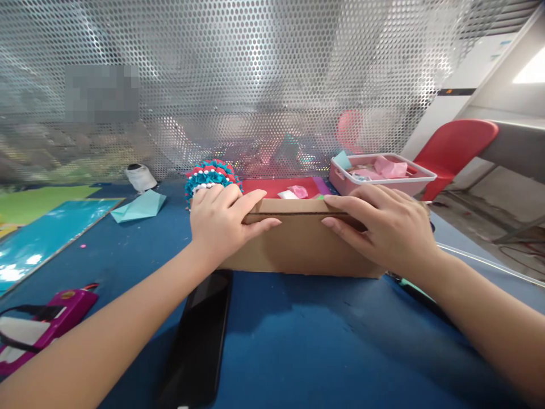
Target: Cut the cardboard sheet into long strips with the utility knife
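A brown cardboard box (pixel 298 241) stands on the blue tabletop right in front of me. My left hand (pixel 221 218) grips its upper edge on the left, thumb on the near side and fingers over the top. On the right, my right hand (pixel 381 227) pinches the same edge in a similar way. Behind the box, partly hidden by it and my left hand, is a ruffled ball-like craft piece (pixel 213 173) in blue, red and white. Beyond the box's top edge, crumpled pink paper (pixel 298 192) shows on a red sheet (pixel 264 186).
A black phone-like slab (pixel 200 341) lies near the box's left front. Further left are a purple device (pixel 70 309), a folded light-blue paper (pixel 140 205) and glossy blue sheets (pixel 51 233). A pink bin (pixel 383 184) holds papers, back right. A perforated metal screen (pixel 255 85) rises behind.
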The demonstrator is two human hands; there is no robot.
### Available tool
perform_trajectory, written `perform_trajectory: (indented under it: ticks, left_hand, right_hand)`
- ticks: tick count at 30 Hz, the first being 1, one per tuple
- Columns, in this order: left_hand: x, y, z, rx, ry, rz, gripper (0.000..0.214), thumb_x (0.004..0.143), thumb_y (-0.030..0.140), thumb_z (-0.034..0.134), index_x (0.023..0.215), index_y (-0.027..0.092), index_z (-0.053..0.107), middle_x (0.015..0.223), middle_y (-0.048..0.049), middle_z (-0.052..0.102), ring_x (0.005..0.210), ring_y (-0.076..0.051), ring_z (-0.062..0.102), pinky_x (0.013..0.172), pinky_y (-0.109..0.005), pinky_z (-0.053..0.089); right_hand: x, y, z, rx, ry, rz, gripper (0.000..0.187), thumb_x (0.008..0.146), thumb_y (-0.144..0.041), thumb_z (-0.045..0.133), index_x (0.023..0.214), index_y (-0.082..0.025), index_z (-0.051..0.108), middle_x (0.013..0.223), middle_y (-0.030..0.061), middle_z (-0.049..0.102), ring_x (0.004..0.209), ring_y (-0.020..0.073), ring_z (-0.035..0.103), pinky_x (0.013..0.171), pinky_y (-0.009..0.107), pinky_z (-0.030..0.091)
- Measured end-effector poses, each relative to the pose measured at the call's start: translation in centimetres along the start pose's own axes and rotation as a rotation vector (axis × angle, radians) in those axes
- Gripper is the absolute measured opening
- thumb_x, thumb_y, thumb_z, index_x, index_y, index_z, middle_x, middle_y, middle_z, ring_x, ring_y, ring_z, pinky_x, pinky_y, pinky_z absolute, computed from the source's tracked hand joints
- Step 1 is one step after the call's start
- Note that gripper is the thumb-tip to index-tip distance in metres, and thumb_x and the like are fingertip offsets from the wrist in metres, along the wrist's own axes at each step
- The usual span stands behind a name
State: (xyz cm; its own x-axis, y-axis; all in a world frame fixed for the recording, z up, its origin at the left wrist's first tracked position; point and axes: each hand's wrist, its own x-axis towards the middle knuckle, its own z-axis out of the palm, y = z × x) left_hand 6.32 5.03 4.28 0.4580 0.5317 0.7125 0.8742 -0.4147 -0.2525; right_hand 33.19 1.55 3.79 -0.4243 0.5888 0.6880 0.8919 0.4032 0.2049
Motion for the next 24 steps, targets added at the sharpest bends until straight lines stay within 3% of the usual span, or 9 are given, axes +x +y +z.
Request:
perform_trajectory:
  ticks: [9,15,20,24]
  left_hand:
    - [-0.2,0.1,0.2,-0.057,-0.004,0.023,0.054,0.081,0.07,0.045,0.087,0.024,0.074,0.079,-0.0063,0.066,0.074,-0.023,0.053,0.066,-0.035,0.037]
    - [-0.3,0.2,0.6,0.015,0.092,0.106,0.055,0.084,0.067,0.042,0.077,0.02,0.07,0.069,-0.0071,0.058,0.069,-0.023,0.047,0.065,-0.035,0.035]
    - [-0.7,0.5,0.9,0.043,0.285,0.188,0.05,0.086,0.064,0.044,0.069,0.02,0.062,0.061,-0.0037,0.054,0.061,-0.02,0.043,0.059,-0.033,0.03]
    - [-0.8,0.5,0.9,0.054,0.28,0.186,0.05,0.086,0.063,0.045,0.063,0.02,0.055,0.056,-0.0024,0.052,0.057,-0.019,0.043,0.056,-0.033,0.028]
  right_hand:
    - [-0.2,-0.2,0.0,-0.023,-0.044,-0.001,0.032,0.092,-0.044,0.045,0.102,-0.023,0.068,0.081,0.0035,0.068,0.074,0.0198,0.059,0.067,0.032,0.037]
    - [-0.2,-0.7,0.2,0.025,0.038,-0.012,0.026,0.092,-0.035,0.049,0.1,-0.018,0.066,0.1,0.0077,0.068,0.097,0.0234,0.057,0.085,0.035,0.038]
    - [-0.6,-1.0,0.5,-0.006,0.097,-0.035,0.024,0.091,-0.034,0.051,0.098,-0.016,0.066,0.084,0.0063,0.065,0.078,0.0205,0.054,0.072,0.033,0.039]
    - [-0.6,-0.9,0.4,0.019,0.134,-0.07,0.017,0.089,-0.03,0.055,0.093,-0.018,0.066,0.077,0.0035,0.065,0.07,0.0177,0.053,0.067,0.03,0.039]
